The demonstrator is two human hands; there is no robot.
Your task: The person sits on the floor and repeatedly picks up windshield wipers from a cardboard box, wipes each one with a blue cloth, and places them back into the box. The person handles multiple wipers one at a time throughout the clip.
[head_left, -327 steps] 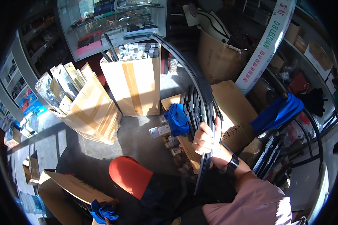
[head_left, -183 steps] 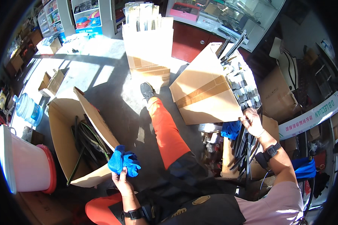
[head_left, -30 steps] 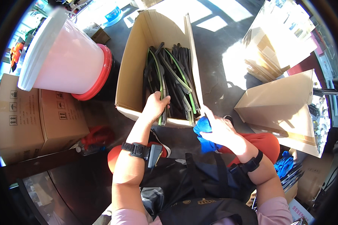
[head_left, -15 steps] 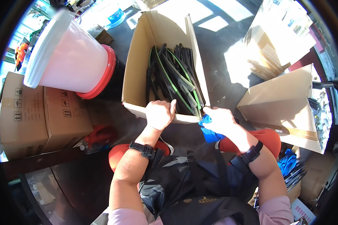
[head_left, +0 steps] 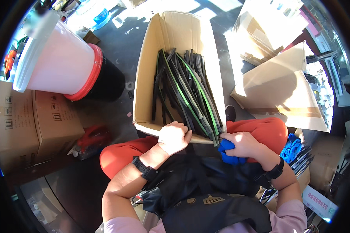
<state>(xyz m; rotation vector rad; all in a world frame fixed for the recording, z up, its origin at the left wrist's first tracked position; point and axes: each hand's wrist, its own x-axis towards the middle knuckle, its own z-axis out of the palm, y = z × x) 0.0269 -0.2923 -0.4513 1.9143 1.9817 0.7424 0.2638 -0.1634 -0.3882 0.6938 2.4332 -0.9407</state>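
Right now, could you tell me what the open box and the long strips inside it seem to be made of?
The open box: corrugated cardboard, matte tan, with folded flaps. The long strips: probably black rubber or plastic, slightly glossy, some with a green edge; the exact material is unclear.

Long black and green strips (head_left: 184,91) lie bundled lengthwise in an open cardboard box (head_left: 171,31).

Blue cloth (head_left: 227,151), black-and-green strips (head_left: 186,93), tan box (head_left: 175,33).
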